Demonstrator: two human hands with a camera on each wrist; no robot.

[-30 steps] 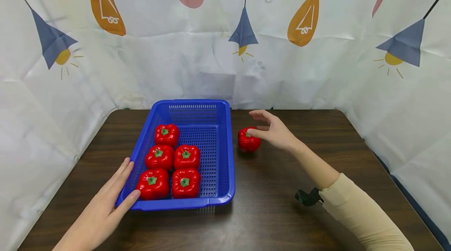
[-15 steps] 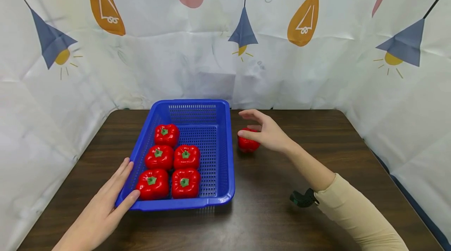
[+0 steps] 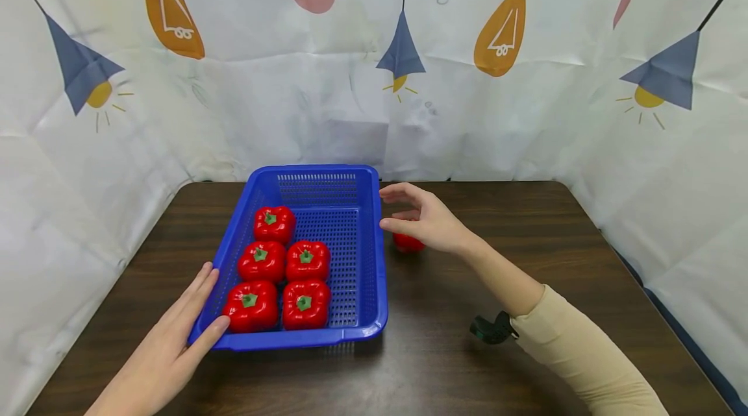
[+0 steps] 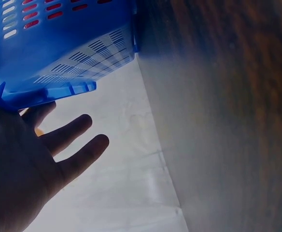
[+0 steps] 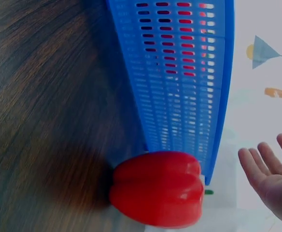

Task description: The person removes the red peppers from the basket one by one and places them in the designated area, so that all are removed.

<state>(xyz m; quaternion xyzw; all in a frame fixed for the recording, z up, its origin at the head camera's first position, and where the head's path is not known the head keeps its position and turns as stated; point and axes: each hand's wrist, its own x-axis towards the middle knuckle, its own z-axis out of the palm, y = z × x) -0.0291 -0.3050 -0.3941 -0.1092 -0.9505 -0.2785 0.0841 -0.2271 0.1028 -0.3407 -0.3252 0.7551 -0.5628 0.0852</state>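
Note:
A blue perforated plastic basket [image 3: 382,286] holds several red bell peppers [image 3: 306,304] with green stems, grouped in its left and front part. My left hand [image 3: 158,354] rests at the basket's front left corner, thumb at the rim, the other fingers stretched out along the side. Outside the basket, close to its right wall, another red bell pepper [image 5: 158,191] stands upright on the table. My right hand [image 3: 432,224] hovers above that pepper with nothing in it, its fingertips near the basket's right rim. In the head view this hand partly covers the pepper; the right wrist view shows a gap between them.
The dark wood-grain table [image 3: 467,338] runs under everything. White sheeting [image 3: 327,98] printed with lamps and bulbs stands behind the table and at both sides. A dark band with a device [image 3: 493,328] is at my right forearm, below the beige sleeve [image 3: 573,344].
My right hand has moved left over the loose bell pepper towards the basket's right rim, covering more of the pepper. The left hand, the basket and the peppers have stayed in place.

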